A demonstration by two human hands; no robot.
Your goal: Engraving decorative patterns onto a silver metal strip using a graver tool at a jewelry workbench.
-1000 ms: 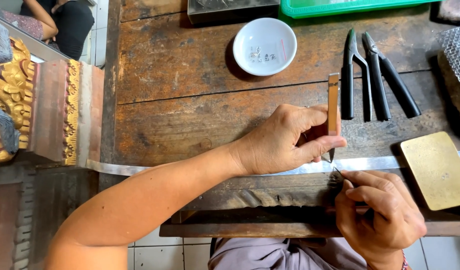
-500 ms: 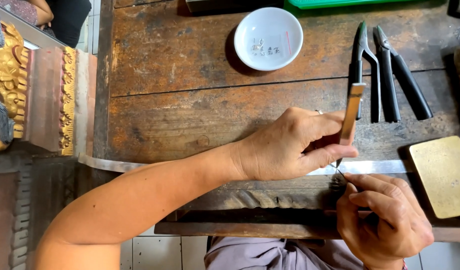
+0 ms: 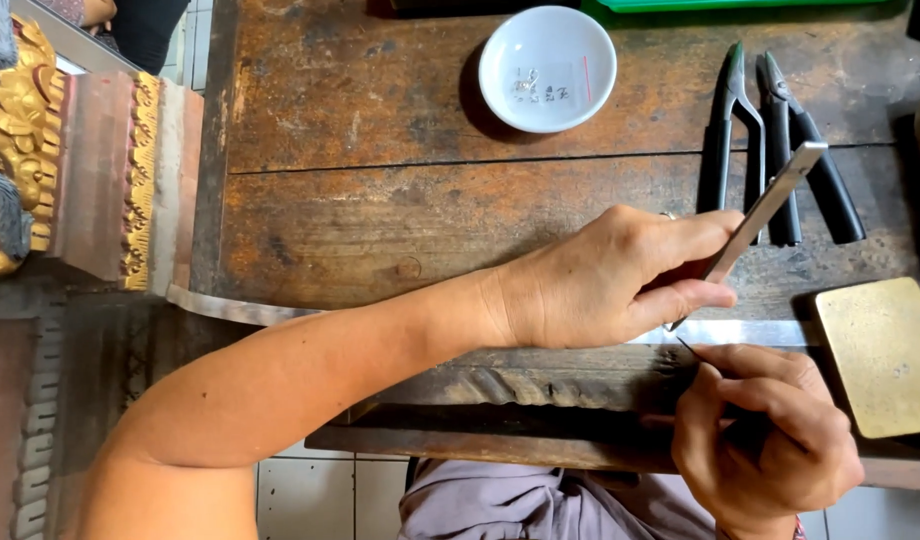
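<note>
My left hand (image 3: 620,280) reaches across a worn wooden bench (image 3: 380,200) and grips a flat metal file (image 3: 770,200) between thumb and fingers. The file slants up to the right, its lower tip near the bench's front edge. My right hand (image 3: 765,440) sits just below, fingers pinched on a thin dark wire-like piece (image 3: 692,350) that points up toward the file's lower end. What the wire's tip carries is too small to tell.
A white dish (image 3: 548,68) with tiny bits stands at the back. Black-handled pliers (image 3: 780,150) lie at the right, a brass block (image 3: 885,355) by the front right edge. A carved gilded wooden piece (image 3: 40,150) stands left of the bench.
The file in my left hand has swung from nearly upright to slanting right. My view has shifted so the bench sits further right and closer.
</note>
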